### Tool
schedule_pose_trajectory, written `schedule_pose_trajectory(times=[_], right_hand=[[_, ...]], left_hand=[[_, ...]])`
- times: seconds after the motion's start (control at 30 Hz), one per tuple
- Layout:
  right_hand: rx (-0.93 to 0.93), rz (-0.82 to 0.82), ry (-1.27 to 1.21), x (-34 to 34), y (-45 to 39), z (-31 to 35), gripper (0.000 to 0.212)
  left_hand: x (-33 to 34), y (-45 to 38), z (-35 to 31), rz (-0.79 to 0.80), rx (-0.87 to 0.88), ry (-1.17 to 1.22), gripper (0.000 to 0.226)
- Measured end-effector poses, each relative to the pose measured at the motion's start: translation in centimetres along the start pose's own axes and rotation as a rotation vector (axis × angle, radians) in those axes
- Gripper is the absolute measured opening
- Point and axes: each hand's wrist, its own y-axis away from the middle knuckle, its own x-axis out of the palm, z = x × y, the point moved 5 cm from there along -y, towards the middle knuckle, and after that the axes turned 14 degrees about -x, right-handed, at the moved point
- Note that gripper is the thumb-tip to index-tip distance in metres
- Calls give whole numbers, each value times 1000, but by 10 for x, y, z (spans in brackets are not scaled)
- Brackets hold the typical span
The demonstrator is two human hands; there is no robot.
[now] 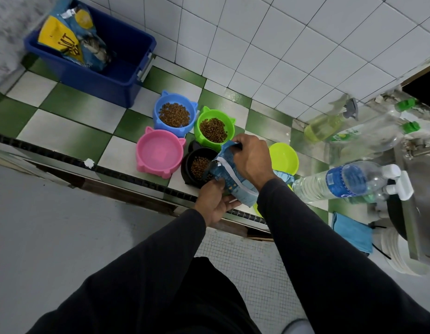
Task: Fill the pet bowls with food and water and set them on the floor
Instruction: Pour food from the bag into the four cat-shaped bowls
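Over the black bowl [198,166], both hands hold a small blue food pouch [229,174] tipped with its open mouth toward the bowl. Right hand [251,160]: fingers closed over the upper edge and back of the pouch. Left hand [215,201]: fingers pinched on the lower edge of the pouch, palm turned up beneath it. Both arms wear dark sleeves.

Directly below the pouch mouth, the black bowl contains brown kibble [199,167]. Just left of the grip, the pink bowl [158,151] touches or nearly touches the black bowl; whether it holds water cannot be told. Beyond the grip, toward the tiled wall [269,44], the green bowl [215,127] and the blue bowl [174,114] each hold kibble. Just right of the right hand, a yellow-green bowl [284,159] shows no kibble.

All bowls stand on a green-and-white checkered surface [71,121]. Right of the grip, a clear water bottle [342,182] with a blue label lies tilted. Further right stand a spray bottle [327,125] and more clear bottles with green caps. Far left of the grip, a blue bin [117,75] holds a large pet-food bag [69,37]. Below the water bottle lies a blue cloth [351,231]
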Motion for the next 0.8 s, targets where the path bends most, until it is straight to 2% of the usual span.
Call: schedule_pose_trajectory(times=[0.4, 0.8], right_hand=[[10, 12, 2, 0, 0, -5, 23], [28, -19, -14, -2, 5, -11, 19]], left_hand=[[0, -2, 3, 15, -35, 36, 29], [1, -6, 5, -59, -12, 20, 33]])
